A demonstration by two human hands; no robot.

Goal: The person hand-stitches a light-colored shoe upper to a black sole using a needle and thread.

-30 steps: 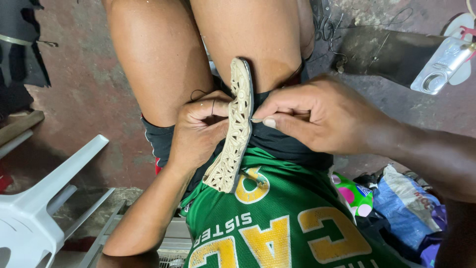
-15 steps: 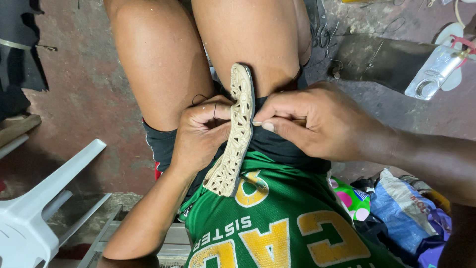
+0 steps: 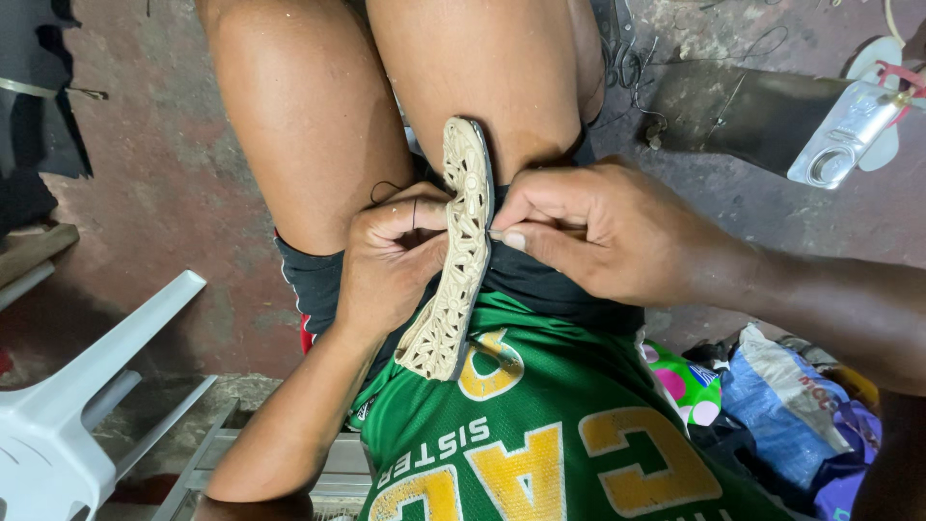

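Note:
A cream, cut-out patterned shoe sole (image 3: 459, 253) stands on edge between my thighs, over my green jersey. My left hand (image 3: 391, 260) grips its left side, with a thin dark thread running over the fingers. My right hand (image 3: 600, 232) presses against the sole's right edge, thumb and forefinger pinched together at the rim; whatever they pinch is too small to make out.
A white plastic chair (image 3: 72, 400) stands at the lower left. A clear plastic bottle (image 3: 846, 135) lies on the stained concrete floor at the upper right. Coloured plastic bags (image 3: 772, 405) are piled at the lower right. Dark material (image 3: 39, 106) lies at the upper left.
The view has shifted slightly. My right fingers have pressed in closer against the sole's edge. The sole and left hand stay in place.

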